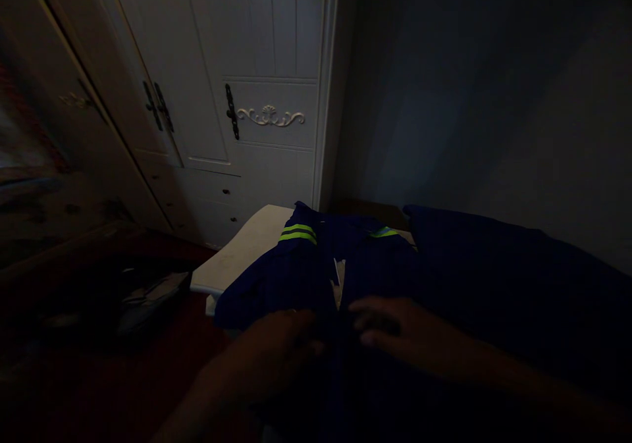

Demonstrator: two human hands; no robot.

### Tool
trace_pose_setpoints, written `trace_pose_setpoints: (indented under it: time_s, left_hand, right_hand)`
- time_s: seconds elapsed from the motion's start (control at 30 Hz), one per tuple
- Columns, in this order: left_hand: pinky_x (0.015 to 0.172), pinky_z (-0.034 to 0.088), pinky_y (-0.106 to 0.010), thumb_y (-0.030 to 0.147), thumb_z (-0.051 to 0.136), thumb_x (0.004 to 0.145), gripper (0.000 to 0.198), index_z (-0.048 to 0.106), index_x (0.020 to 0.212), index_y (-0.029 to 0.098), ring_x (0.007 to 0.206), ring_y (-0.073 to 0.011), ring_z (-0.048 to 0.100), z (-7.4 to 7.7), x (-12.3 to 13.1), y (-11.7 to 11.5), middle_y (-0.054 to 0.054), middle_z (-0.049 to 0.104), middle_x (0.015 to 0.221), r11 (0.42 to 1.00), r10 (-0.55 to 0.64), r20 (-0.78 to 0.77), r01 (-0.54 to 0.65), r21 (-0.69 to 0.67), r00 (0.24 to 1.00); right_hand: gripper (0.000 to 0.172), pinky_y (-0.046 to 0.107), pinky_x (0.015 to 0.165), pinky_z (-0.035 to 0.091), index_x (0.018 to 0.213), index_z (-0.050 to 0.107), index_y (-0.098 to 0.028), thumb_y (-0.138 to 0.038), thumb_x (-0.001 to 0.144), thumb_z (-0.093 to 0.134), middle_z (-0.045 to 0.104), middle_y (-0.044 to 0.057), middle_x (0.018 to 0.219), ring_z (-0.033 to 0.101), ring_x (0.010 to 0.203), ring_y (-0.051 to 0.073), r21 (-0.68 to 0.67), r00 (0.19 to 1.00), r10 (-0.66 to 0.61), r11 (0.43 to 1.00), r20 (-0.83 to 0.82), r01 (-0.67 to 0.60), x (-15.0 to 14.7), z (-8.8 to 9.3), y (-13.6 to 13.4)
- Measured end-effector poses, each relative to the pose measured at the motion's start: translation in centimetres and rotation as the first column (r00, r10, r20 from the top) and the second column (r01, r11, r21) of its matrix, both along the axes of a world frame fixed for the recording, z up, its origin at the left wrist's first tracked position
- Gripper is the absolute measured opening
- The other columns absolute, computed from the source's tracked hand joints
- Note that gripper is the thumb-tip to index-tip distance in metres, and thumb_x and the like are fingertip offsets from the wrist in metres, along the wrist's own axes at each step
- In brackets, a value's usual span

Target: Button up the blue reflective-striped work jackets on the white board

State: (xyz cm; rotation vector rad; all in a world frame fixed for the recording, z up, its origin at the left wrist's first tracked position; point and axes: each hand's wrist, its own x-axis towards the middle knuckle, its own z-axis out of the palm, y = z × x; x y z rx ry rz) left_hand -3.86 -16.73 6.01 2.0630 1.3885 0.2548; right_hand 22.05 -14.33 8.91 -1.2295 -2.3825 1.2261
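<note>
- Head view, reference: clock directions are taken from the frame centre unless stated otherwise; lighting is dim.
- Work jacket (291,272): dark blue, laid over a pale tabletop (241,252), at 6 o'clock. The tabletop's bare part shows at 8 o'clock.
- Reflective bands: yellow-green stripes (297,234) at 7 to 8 o'clock; a second striped patch (384,232) at 3 to 4 o'clock.
- Left hand (284,344): between 6 and 7 o'clock, over the near part of the jacket. Fingers are bent; shadow hides the tips, so whether they pinch fabric cannot be told.
- Right hand (399,324): between 4 and 5 o'clock. Thumb and forefinger stand apart, pointing to 9 o'clock; whether the other fingers grip fabric cannot be told.
- Jacket relative to fingers: beneath and beyond both hands. Its front gap (339,278) lies at 1 o'clock from the left fingertips, 11 o'clock from the right.
- Dark blue cloth (494,265): between 3 and 4 o'clock, beyond the right forearm.
- White wardrobe (197,68): 10 to 12 o'clock, with dark handles.
</note>
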Motion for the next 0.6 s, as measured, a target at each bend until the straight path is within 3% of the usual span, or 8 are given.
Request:
trace_pose_setpoints:
  time_s: [0.1, 0.17, 0.3, 0.37, 0.43, 0.5, 0.6]
  left_hand:
    - [0.084, 0.052, -0.040, 0.047, 0.044, 0.092, 0.036, 0.063, 0.114, 0.025, 0.099, -0.0260, 0.067, 0.2, -2.7, 1.6, -0.010, 0.069, 0.113, 0.984, 0.141, -0.070, -0.132, 0.124, 0.988]
    - [0.095, 0.049, -0.043, 0.046, 0.043, 0.094, 0.042, 0.059, 0.123, 0.021, 0.110, -0.0275, 0.063, -0.3, -3.3, 3.2, -0.013, 0.065, 0.124, 0.948, 0.209, -0.075, -0.182, 0.262, 0.975]
    - [0.113, 0.036, -0.045, 0.043, 0.045, 0.094, 0.060, 0.041, 0.144, 0.010, 0.137, -0.0311, 0.043, -2.7, -1.9, 7.0, -0.020, 0.042, 0.150, 0.876, 0.211, -0.126, -0.131, 0.464, 0.969]
    - [0.118, 0.027, -0.049, 0.049, 0.046, 0.094, 0.070, 0.034, 0.149, 0.008, 0.148, -0.0334, 0.025, -3.7, -0.7, 8.7, -0.021, 0.027, 0.159, 0.876, 0.177, -0.204, -0.060, 0.478, 0.963]
    - [0.119, 0.021, -0.055, 0.058, 0.045, 0.093, 0.078, 0.031, 0.152, 0.009, 0.151, -0.0348, 0.012, -4.4, 0.3, 10.3, -0.019, 0.018, 0.162, 0.901, 0.148, -0.280, -0.012, 0.433, 0.948]
    - [0.117, 0.020, -0.060, 0.064, 0.041, 0.092, 0.081, 0.032, 0.152, 0.010, 0.151, -0.0360, 0.010, -5.0, 0.9, 11.6, -0.019, 0.018, 0.162, 0.928, 0.136, -0.335, -0.001, 0.374, 0.932]
    - [0.116, 0.019, -0.062, 0.068, 0.034, 0.092, 0.081, 0.039, 0.148, 0.010, 0.150, -0.0359, 0.014, -5.8, 1.1, 12.9, -0.020, 0.024, 0.159, 0.932, 0.126, -0.358, 0.014, 0.363, 0.925]
  right_hand:
    - [0.048, 0.042, 0.096, 0.051, 0.126, 0.060, -0.016, -0.046, 0.088, 0.057, 0.069, 0.013, 0.118, 0.066, 0.108, 0.026, 0.047, 0.989, -0.148, 0.988, -0.012, 0.149, 3.2, -1.0, 4.9]
    - [0.047, 0.043, 0.097, 0.051, 0.125, 0.059, -0.015, -0.041, 0.086, 0.059, 0.068, 0.014, 0.119, 0.065, 0.109, 0.027, 0.094, 0.978, -0.207, 0.974, 0.015, 0.205, 4.3, -1.5, 7.7]
    - [0.041, 0.038, 0.101, 0.048, 0.125, 0.059, -0.016, -0.027, 0.085, 0.062, 0.066, 0.014, 0.124, 0.063, 0.114, 0.025, 0.179, 0.936, -0.341, 0.929, 0.088, 0.322, 3.9, -2.6, 12.2]
    - [0.043, 0.037, 0.097, 0.051, 0.128, 0.057, -0.015, -0.030, 0.088, 0.062, 0.065, 0.015, 0.126, 0.064, 0.112, 0.025, 0.190, 0.906, -0.407, 0.904, 0.115, 0.382, 3.2, -3.0, 14.3]
    - [0.048, 0.036, 0.083, 0.057, 0.132, 0.052, -0.012, -0.040, 0.093, 0.055, 0.065, 0.018, 0.124, 0.069, 0.100, 0.025, 0.166, 0.879, -0.456, 0.886, 0.140, 0.433, 2.4, -3.4, 16.4]
    - [0.052, 0.034, 0.070, 0.058, 0.134, 0.048, -0.010, -0.045, 0.096, 0.048, 0.067, 0.020, 0.117, 0.071, 0.087, 0.024, 0.152, 0.849, -0.500, 0.864, 0.169, 0.479, 1.8, -4.1, 18.4]
    - [0.048, 0.032, 0.074, 0.056, 0.129, 0.051, -0.010, -0.040, 0.091, 0.057, 0.068, 0.018, 0.114, 0.070, 0.092, 0.023, 0.215, 0.814, -0.548, 0.833, 0.192, 0.510, 1.4, -5.7, 21.0]
